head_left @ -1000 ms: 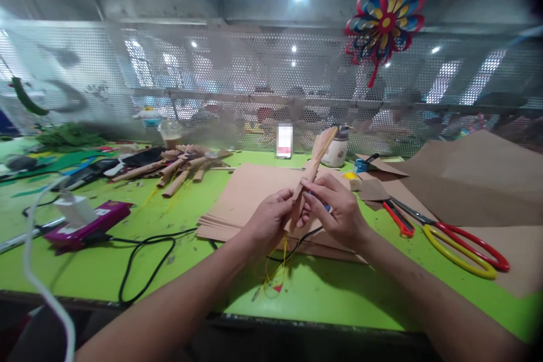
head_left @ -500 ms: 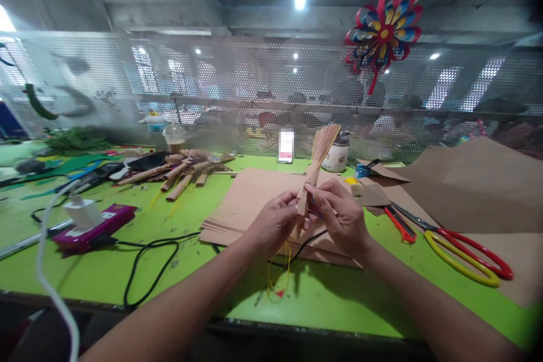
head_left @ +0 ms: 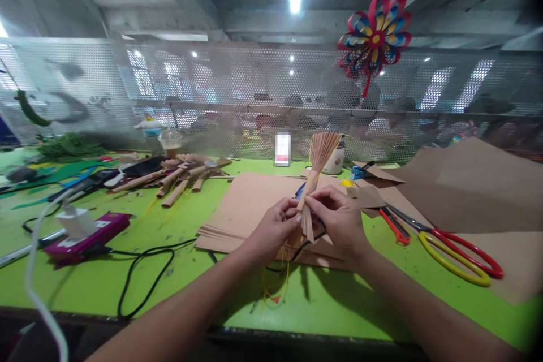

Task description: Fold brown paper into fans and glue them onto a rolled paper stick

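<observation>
A pleated brown paper fan (head_left: 324, 153) stands upright in front of me, spread wide at the top and narrowed at its middle. Yellow string (head_left: 311, 150) runs along its edges. My left hand (head_left: 278, 226) pinches the narrow lower part from the left, its fingers partly hidden. From the other side, my right hand (head_left: 339, 218) grips the same part between thumb and fingers. Loose pleats spread out below the grip. Yellow thread (head_left: 288, 266) dangles beneath the hands. Under them lies a stack of brown paper sheets (head_left: 246, 198).
Scissors (head_left: 453, 254) and a red utility knife (head_left: 394, 226) lie to the right beside large brown paper (head_left: 475, 192). Rolled paper pieces (head_left: 175, 193) sit at the left, near a drink cup (head_left: 171, 138). A purple power strip (head_left: 91, 237) trails a black cable (head_left: 146, 249).
The fan's top has opened wider, and its lower pleats now flare apart below my fingers. Both hands keep their grip on it. The whole view has shifted slightly.
</observation>
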